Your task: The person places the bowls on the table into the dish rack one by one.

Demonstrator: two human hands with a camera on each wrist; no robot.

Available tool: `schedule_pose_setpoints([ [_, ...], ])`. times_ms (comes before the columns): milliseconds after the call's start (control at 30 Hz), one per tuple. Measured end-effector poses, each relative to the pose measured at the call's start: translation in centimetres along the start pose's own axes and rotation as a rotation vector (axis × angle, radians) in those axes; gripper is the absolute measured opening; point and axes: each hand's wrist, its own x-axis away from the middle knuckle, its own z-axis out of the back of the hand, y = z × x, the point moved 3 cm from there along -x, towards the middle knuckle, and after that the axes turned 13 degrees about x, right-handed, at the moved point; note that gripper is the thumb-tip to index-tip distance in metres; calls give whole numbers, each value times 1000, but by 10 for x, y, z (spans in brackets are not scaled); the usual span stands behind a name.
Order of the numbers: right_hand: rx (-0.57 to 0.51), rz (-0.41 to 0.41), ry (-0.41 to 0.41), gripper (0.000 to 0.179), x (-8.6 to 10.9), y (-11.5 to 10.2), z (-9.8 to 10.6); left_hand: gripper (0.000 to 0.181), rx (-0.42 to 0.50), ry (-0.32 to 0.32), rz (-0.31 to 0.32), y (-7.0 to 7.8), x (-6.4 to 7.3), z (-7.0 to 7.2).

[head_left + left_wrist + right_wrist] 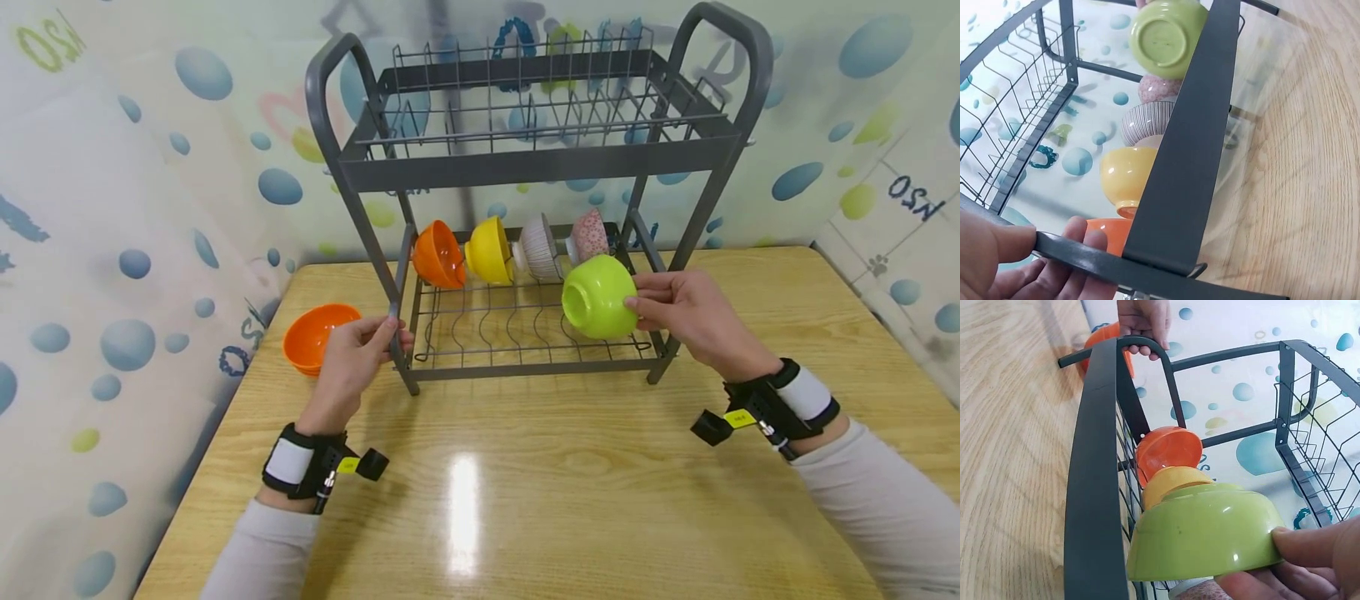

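Note:
My right hand (693, 317) pinches the rim of a green bowl (598, 297), tipped on its side over the front right of the rack's lower shelf. With thumb and fingers my left hand (354, 358) grips the left front post of the grey dish rack (525, 372). Along the back of that shelf, on their sides, stand an orange bowl (438, 255), a yellow bowl (489, 252), a striped bowl (538, 248) and a pink patterned bowl (589, 235). In the right wrist view the green bowl (1204, 534) largely hides the striped and pink ones.
Left of the rack, orange bowls (318, 337) sit nested on the wooden table (525, 483). The rack's upper wire shelf (540, 158) overhangs the lower one. A patterned wall covering (150, 208) rises behind the table.

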Motion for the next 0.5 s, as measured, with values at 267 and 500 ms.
schedule_pose_setpoints([
  [267, 2, -22, 2, 51, -1, 6, -2, 48, -7, 2, 10, -2, -2, 1],
  [500, -8, -35, 5, 55, 0, 7, 0, 48, 20, -3, 19, -2, -3, 2],
])
